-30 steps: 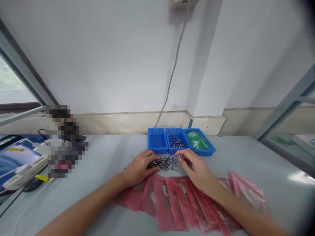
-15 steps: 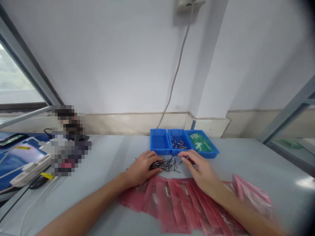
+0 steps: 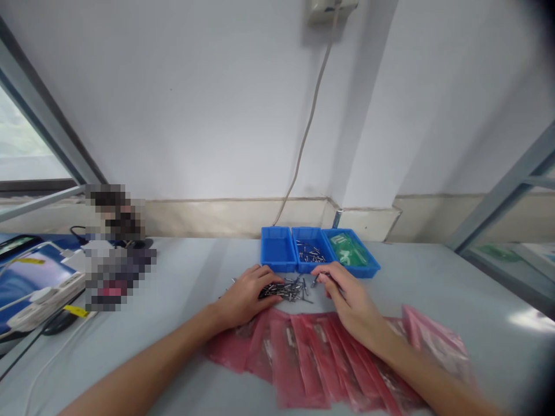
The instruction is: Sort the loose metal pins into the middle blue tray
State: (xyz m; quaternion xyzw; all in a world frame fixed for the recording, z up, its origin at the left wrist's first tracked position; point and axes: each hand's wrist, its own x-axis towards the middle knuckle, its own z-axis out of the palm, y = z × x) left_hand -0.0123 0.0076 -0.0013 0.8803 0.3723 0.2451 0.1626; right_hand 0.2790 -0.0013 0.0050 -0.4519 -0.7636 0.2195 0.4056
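A loose pile of small dark and silver metal pins lies on the grey table in front of the blue trays. My left hand rests at the pile's left side, thumb and fingers apart and curved around it. To the right of the pile, my right hand pinches a small metal pin between thumb and fingers, just above the table. Fanned out beneath my forearms are several pink plastic bags, some with small parts inside. The fingertips of my left hand are partly hidden among the pins.
Three blue trays stand behind the pile: a bare left tray, a middle tray with similar pins, and a right tray holding a green bag. Power strips and cables lie at left. A blurred-out person is there too.
My right hand has turned slightly, and its fingers have closed in around the pin. My left hand stays by the pile. The whole view has shifted a little.
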